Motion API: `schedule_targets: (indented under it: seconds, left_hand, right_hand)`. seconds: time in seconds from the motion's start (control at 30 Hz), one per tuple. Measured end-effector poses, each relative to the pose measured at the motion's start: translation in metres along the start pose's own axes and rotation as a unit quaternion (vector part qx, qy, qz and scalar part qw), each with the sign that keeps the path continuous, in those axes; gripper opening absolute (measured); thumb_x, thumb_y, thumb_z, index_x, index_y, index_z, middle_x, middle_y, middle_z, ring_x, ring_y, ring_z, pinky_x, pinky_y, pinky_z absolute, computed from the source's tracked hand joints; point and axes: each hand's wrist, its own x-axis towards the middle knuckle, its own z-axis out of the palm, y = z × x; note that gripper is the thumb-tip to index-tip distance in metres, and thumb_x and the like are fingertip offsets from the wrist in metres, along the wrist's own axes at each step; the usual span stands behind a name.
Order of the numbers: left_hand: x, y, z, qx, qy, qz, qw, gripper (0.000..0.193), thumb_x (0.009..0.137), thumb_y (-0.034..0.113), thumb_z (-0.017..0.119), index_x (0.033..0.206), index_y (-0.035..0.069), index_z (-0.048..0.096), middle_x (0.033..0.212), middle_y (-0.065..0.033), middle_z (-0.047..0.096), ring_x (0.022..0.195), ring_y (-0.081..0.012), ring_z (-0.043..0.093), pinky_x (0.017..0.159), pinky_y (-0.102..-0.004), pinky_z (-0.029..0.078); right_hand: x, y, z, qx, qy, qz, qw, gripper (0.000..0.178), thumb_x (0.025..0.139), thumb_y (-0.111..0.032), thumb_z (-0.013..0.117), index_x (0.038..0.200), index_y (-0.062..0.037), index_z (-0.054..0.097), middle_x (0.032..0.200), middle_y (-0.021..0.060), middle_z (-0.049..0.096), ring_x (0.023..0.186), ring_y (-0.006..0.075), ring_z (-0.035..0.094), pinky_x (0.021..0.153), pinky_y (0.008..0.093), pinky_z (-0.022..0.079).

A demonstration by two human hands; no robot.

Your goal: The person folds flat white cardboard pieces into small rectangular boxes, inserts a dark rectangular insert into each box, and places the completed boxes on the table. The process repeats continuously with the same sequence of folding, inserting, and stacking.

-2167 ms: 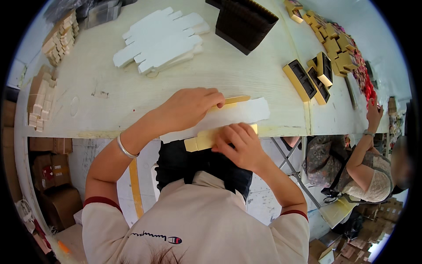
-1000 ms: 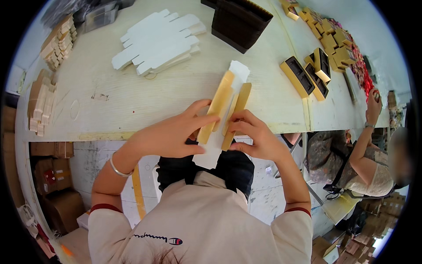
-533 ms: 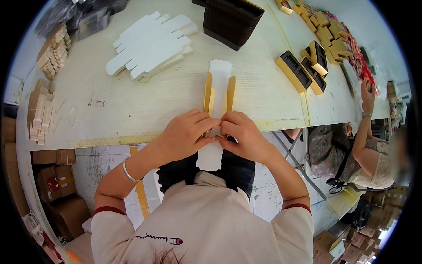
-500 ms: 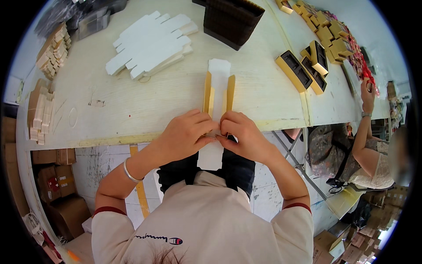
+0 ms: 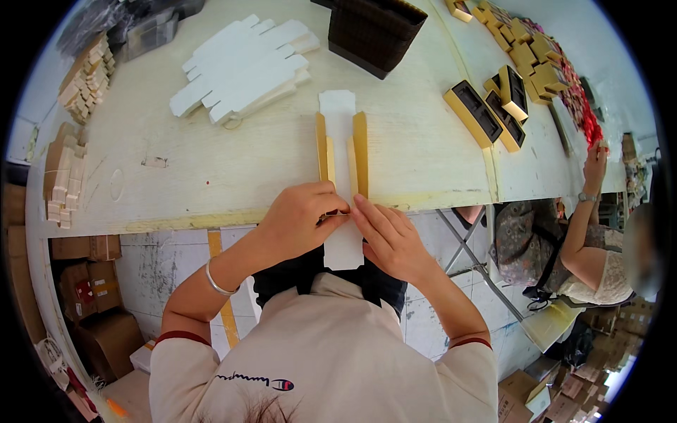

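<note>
A box blank of white card (image 5: 340, 169) with upright gold side flaps lies lengthwise before me, across the table's front edge. Its near end hangs over my lap. At the left side my left hand (image 5: 302, 215) is closed, thumb and fingers pinching a flap near the blank's middle. On the other side my right hand (image 5: 390, 236) holds the blank too, its fingertips against the near end of the right gold wall. Its fingers are fairly straight and pressed together, and its thumb is mostly hidden.
Flat white card blanks (image 5: 243, 67) are piled at the far left, beside a dark brown bin (image 5: 374, 35). Gold boxes with black inserts (image 5: 472, 113) stand to the right. Bundled card pieces (image 5: 67, 173) sit at the left edge. A co-worker's arm (image 5: 589, 204) reaches onto the table at right.
The blank's far end has shifted a little to the left. My right hand has changed from a curled pinch to straighter fingers along the right wall. The co-worker's hand has moved slightly.
</note>
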Motion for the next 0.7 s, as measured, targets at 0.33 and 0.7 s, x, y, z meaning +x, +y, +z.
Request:
schedule_targets:
  seconds: [0.33, 0.7]
  left_hand:
    - [0.002, 0.006, -0.022, -0.08, -0.117, -0.061, 0.988, 0.034, 0.083, 0.018, 0.073, 0.105, 0.004, 0.051, 0.091, -0.0046, 0.061, 0.069, -0.0151, 0.054, 0.063, -0.0245, 0.045]
    - [-0.005, -0.013, -0.007, -0.216, -0.079, -0.084, 0.97, 0.041, 0.092, -0.002, 0.051, 0.125, 0.007, 0.028, 0.126, -0.0152, 0.044, 0.095, -0.0177, 0.054, 0.07, -0.025, 0.049]
  right_hand:
    - [0.02, 0.009, 0.008, 0.316, 0.084, 0.137, 0.935, 0.019, 0.083, 0.007, 0.062, 0.101, 0.0006, 0.061, 0.101, 0.013, 0.058, 0.08, 0.0242, 0.057, 0.067, 0.0298, 0.049]
    - [0.03, -0.003, 0.008, 0.391, 0.108, 0.258, 0.877, 0.036, 0.088, 0.006, 0.058, 0.12, -0.0033, 0.045, 0.073, 0.0033, 0.052, 0.064, 0.0107, 0.048, 0.056, 0.023, 0.04]
